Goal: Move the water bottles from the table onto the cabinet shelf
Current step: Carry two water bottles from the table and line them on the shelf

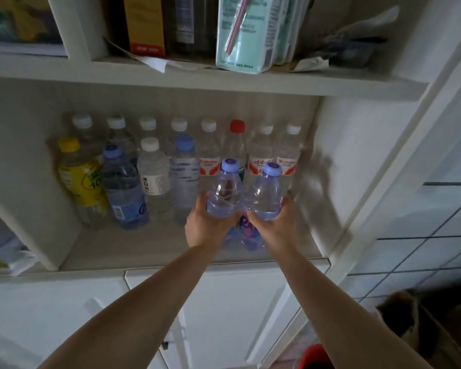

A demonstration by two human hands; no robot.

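White cabinet shelf [149, 251] holds two rows of clear plastic bottles [155, 169], leaving bare room along its front edge and right side. Left hand [209, 225] and right hand [278, 222], fingers wrapped, each grasp a smooth lavender-capped water bottle — left bottle [225, 190], right bottle [265, 193] — touching, just above that gap.

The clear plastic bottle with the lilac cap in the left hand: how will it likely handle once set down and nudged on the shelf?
The clear plastic bottle with the lilac cap looks full, so probably heavy for its size. Tall and narrow, it may tip if nudged high. Its thin walls could dent under the left hand.
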